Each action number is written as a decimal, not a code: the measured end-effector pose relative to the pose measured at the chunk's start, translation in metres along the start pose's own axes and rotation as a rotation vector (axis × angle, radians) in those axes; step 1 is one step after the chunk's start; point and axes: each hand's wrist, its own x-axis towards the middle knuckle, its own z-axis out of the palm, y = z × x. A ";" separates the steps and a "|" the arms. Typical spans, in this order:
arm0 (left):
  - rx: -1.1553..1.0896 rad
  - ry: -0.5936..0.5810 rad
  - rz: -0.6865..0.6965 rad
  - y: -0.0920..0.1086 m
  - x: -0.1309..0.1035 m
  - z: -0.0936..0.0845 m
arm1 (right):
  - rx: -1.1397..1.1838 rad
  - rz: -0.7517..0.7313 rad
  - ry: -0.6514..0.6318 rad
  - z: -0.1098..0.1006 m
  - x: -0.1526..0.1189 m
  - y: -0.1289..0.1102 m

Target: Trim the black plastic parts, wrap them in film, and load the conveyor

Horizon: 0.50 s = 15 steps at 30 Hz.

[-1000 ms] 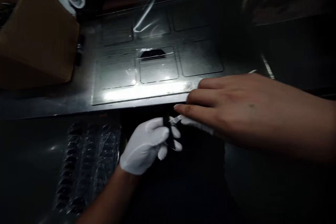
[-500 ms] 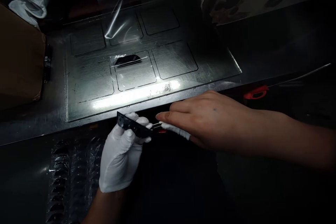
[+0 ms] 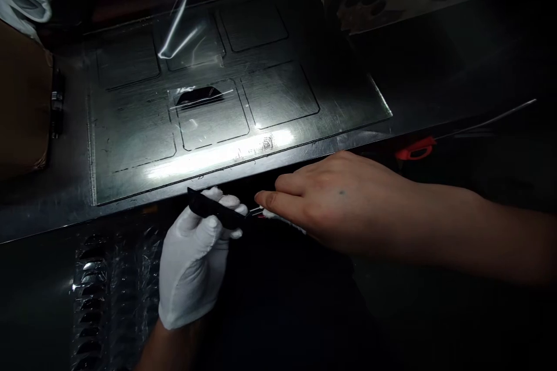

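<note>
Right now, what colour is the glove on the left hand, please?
The glove is white, clearest in the head view.

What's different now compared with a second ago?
The left hand has turned the black piece from nearly upright to slantwise, its broad face showing. The view has swung right; the red handle now shows. The left hand keeps its hold, the right hand stays close by, and a second black piece still lies on the marked plate.
</note>
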 end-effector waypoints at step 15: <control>0.268 0.243 0.394 -0.005 -0.010 0.019 | -0.026 0.105 0.103 0.008 0.005 -0.017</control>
